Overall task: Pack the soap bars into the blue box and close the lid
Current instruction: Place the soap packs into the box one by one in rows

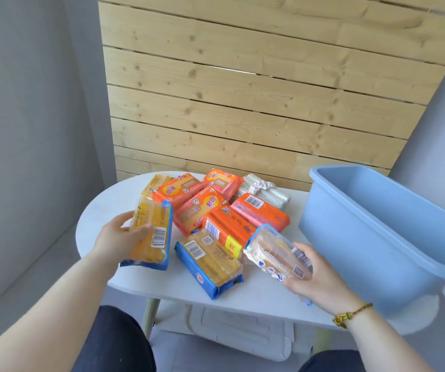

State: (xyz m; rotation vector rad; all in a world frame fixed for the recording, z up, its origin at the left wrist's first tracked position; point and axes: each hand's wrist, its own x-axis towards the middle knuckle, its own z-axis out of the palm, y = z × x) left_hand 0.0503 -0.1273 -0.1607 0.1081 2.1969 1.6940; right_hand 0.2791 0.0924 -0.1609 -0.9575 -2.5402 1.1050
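A pile of wrapped soap bars [216, 210] lies on the white oval table [95, 210], most in orange wrappers. My left hand [116, 237] grips a yellow soap bar in a blue-edged wrapper [151, 232], lifted at the pile's left. My right hand [320, 280] holds a pale soap bar in a clear wrapper [275, 253] just left of the blue box [350, 237]. Another yellow soap bar [210, 261] lies on the table between my hands. The blue box stands open at the right; what shows of its inside is empty.
A silver-wrapped packet [264, 190] sits at the back of the pile. A white lid-like panel [232, 326] lies on the floor under the table. A wooden slat wall [243, 89] rises right behind the table. My knees are at the near edge.
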